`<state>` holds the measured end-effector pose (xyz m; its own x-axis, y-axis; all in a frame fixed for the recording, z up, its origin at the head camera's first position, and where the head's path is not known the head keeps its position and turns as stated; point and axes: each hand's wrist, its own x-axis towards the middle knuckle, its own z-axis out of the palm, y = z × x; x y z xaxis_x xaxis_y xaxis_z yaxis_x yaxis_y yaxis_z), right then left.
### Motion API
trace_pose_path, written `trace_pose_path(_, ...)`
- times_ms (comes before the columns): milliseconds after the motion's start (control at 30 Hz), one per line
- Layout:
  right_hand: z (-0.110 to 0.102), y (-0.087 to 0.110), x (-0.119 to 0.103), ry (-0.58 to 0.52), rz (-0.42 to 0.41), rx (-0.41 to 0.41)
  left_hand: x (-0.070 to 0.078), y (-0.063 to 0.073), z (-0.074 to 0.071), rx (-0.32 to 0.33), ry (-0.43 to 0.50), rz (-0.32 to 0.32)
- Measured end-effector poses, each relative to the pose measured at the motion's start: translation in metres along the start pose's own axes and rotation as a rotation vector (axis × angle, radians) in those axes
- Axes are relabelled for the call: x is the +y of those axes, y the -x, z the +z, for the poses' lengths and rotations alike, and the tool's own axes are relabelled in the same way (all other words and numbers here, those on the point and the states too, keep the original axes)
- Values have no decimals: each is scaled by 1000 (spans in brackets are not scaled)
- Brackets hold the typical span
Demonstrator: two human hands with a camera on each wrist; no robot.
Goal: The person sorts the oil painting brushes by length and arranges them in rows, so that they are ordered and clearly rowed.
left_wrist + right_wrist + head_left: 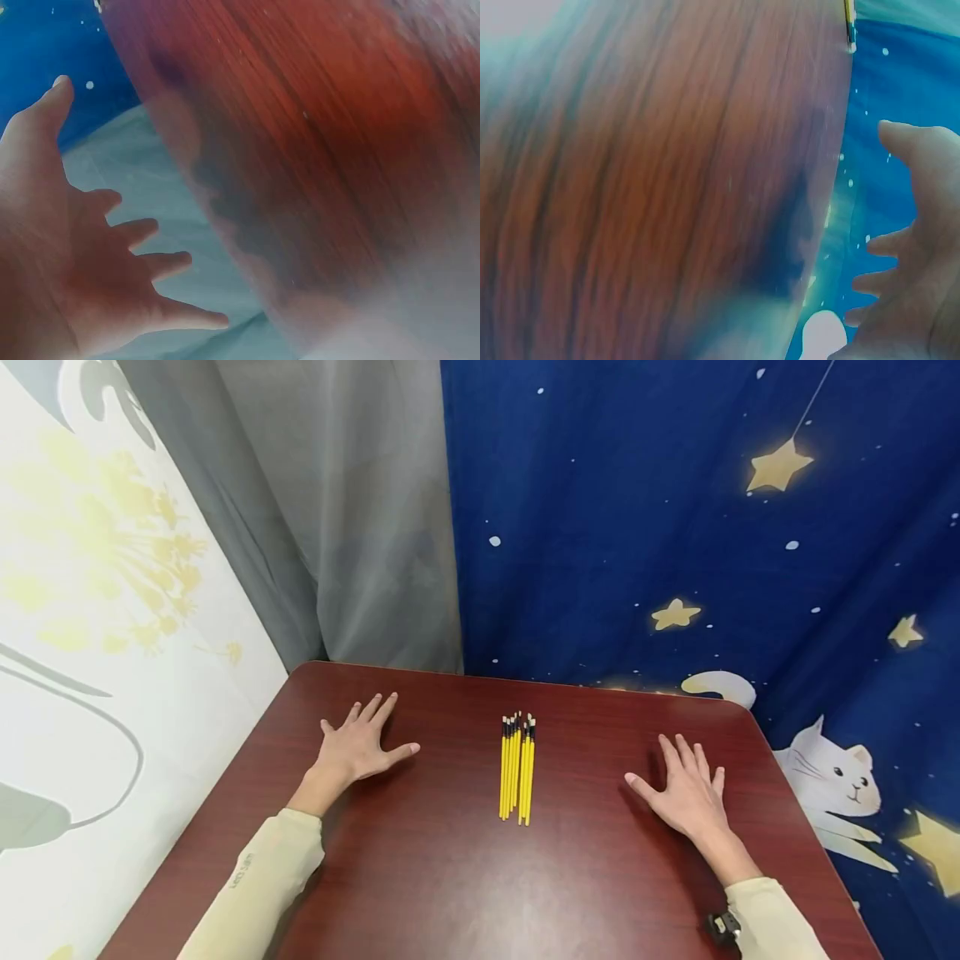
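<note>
Several slim paintbrushes [516, 772] with yellow handles, black collars and pale tips lie side by side in a bundle, tips toward the far edge. To their left, my left hand [356, 750] is spread over the table with fingers apart and holds nothing. My right hand [688, 789] is spread likewise on the other side of the brushes, thumb toward them. In the left wrist view the left hand [97, 262] shows straight, parted fingers. In the right wrist view, beyond the thumb of the right hand [922, 225], a brush end [850, 30] shows at the top edge.
The dark red wooden table [450, 877] has rounded far corners. Behind it hang a grey curtain [375, 527] and a blue star-patterned curtain [600, 510]. A white patterned wall or cloth [112, 710] runs along the left side. A small black device [723, 927] sits at the right cuff.
</note>
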<state>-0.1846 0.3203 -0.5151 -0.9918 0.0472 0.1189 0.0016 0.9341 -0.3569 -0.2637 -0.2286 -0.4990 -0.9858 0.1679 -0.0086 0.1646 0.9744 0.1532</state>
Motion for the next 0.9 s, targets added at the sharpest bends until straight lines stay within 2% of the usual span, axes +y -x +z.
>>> trace_pose_path(167,6,1,-8,0,-19,-18,13,-1,2,-20,15,24)
trace_pose_path(367,13,1,-20,-27,-82,4,29,-5,3,3,71,86)
trace_pose_path(500,19,0,-29,-55,-123,-25,40,-7,6,21,79,126)
trace_pose_path(700,28,-5,-42,-68,-217,-79,56,-7,7,17,89,149)
trace_pose_path(900,35,-7,-53,-75,-223,-115,67,-8,10,11,81,161)
